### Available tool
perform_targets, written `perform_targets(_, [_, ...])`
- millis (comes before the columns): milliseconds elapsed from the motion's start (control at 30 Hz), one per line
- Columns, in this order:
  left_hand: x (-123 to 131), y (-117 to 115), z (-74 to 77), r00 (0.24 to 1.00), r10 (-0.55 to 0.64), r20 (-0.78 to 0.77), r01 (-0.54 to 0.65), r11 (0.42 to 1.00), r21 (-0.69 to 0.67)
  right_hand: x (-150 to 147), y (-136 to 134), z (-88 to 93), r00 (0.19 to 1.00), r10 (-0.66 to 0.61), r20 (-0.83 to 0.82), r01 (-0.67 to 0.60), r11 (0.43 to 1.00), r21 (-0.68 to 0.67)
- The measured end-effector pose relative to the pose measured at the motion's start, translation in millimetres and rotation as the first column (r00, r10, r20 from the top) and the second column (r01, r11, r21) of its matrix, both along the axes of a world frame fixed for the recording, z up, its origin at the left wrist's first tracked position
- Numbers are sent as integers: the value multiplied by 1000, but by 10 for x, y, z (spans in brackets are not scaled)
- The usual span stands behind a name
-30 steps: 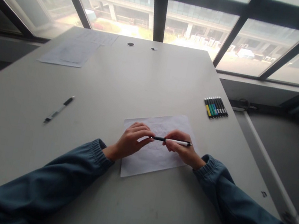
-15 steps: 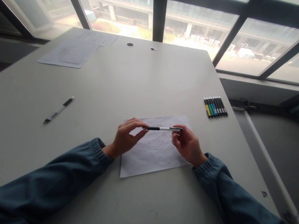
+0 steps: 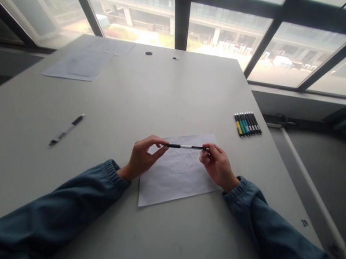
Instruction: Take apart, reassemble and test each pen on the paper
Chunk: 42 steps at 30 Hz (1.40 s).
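A black and white pen (image 3: 185,147) is held nearly level between my two hands. The thumb and fingers of my left hand (image 3: 145,155) pinch its black grip end. At the other end, near the clip, my right hand (image 3: 218,164) has closed its fingertips on it. Below the pen lies a sheet of paper (image 3: 172,187) with faint grey marks, partly covered by both hands. To the left, another black and white pen (image 3: 67,129) rests slantwise on the table.
Several pens (image 3: 248,124) with yellow, green, blue and white sections lie side by side near the right edge of the white table (image 3: 153,242). More paper sheets (image 3: 81,62) lie at the far left. Cable holes (image 3: 148,53) sit near the window end.
The pen has turned in the fingers, so its clip faces another way. My right hand has shifted slightly at the clip end, and my left hand a little to the left.
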<state>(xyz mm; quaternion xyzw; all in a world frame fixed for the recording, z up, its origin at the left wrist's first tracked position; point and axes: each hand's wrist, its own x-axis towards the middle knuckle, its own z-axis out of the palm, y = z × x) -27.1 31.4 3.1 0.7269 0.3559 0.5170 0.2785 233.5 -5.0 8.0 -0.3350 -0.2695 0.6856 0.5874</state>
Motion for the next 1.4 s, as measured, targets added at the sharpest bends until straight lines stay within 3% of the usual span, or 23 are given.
perform_targets(233, [3, 3, -10, 999, -13, 37, 16, 996, -90, 5, 14, -38, 991, -53, 120, 46, 997, 60])
perform_targets(333, [6, 15, -19, 999, 24, 35, -20, 993, -119, 6, 16, -55, 956, -133, 263, 101, 986, 132])
perform_targets(500, [10, 46, -46, 994, 89, 55, -82, 988, -128, -20, -14, -69, 803, -255, 539, 108, 951, 289])
perform_targets(700, [4, 67, -59, 989, 114, 97, -98, 982, -161, 5, -28, -147, 630, -290, 720, 47, 940, 338])
perform_targets(867, [11, 70, -28, 985, 110, 136, -84, 980, -182, 87, -42, -103, 309, -413, 857, -156, 867, 474])
perform_targets(967, [11, 83, -22, 983, 109, 149, -80, 979, -190, 116, -65, -45, 197, -456, 868, -316, 809, 497])
perform_targets(1067, [1, 102, -31, 983, 99, 152, -66, 976, -207, 144, -80, -3, 142, -493, 858, -391, 769, 506])
perform_targets(1167, [-11, 113, -34, 992, 94, 85, -76, 979, -192, 180, -69, 11, 140, -513, 847, -394, 756, 523])
perform_targets(1300, [-10, 110, -27, 986, 167, -2, -165, 976, -138, 265, 3, -25, 108, -525, 844, -315, 787, 530])
perform_targets(1400, [-3, 108, -25, 985, 170, -1, -168, 976, -140, 405, 111, -67, 35, -539, 841, -203, 821, 535])
